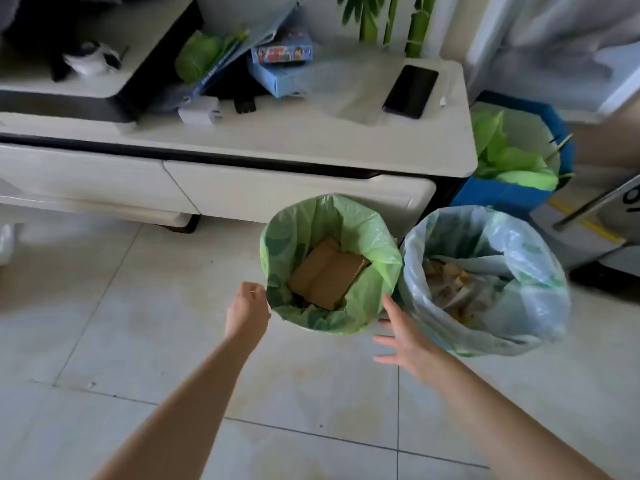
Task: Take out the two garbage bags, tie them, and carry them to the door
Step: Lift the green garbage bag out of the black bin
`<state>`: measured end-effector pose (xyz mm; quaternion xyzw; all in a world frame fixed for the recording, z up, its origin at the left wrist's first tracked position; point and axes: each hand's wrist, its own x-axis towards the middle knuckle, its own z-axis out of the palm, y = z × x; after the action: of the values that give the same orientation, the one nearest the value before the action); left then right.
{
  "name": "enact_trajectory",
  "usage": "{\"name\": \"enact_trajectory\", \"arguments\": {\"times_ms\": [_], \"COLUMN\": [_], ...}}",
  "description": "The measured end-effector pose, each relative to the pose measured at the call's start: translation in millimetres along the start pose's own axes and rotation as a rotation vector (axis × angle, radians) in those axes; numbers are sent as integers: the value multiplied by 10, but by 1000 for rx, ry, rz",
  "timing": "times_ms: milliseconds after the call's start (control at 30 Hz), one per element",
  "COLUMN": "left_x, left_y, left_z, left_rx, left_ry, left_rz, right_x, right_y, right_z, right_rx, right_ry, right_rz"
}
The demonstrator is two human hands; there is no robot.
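Now you're reaching for the green bag (pixel 330 263), in its bin beside the blue bag (pixel 485 278); left hand (pixel 246 306) loosely curled, right hand (pixel 403 336) spread, both empty. Next, pinch its rim.

Two lined bins, green-bagged (pixel 377 271) and pale-bagged (pixel 540 306), stand touching on the tiled floor (pixel 138 341) beside a low cabinet (pixel 242 147).

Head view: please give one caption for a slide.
Two bare hands reach toward the green plastic garbage bag.
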<state>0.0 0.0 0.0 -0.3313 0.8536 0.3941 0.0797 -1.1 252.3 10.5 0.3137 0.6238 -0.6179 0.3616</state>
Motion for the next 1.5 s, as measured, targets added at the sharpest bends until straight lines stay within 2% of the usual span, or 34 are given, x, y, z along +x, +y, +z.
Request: {"name": "enact_trajectory", "arguments": {"times_ms": [67,133,233,367,533,633,767,967,1033,1233,1400,1500], "left_x": [137,276,308,281,138,57,67,94,87,11,-140,-243], "left_y": [-25,-67,-198,-197,-222,-180,7,332,453,712,619,455], "left_z": [82,109,159,149,52,-38,-175,-307,-333,-503,-709,-802], "left_rx": [-115,-250,-453,-640,-698,-692,-637,-676,-687,-777,-731,-652], "left_ry": [-171,-324,-461,-394,-324,-244,-49,7,12,9,81,129], "left_rz": [-130,-185,-154,-153,-244,-245,-147,-56,-45,27,109,136], "right_x": [126,243,349,313,85,-51,-139,-193,-228,-483,-674,-761], "right_y": [44,86,137,127,35,-39,-148,-381,-532,-867,-763,-652], "right_z": [8,1,-10,-37,-30,14,56,121,131,42,-171,-279], "right_rx": [100,201,346,465,516,498,409,98,35,85,-79,-163], "right_ry": [-64,-122,-159,-132,-107,-11,82,245,246,154,121,124], "right_rz": [-4,-31,-39,-42,-45,-81,-204,-401,-454,-570,-660,-651]}}
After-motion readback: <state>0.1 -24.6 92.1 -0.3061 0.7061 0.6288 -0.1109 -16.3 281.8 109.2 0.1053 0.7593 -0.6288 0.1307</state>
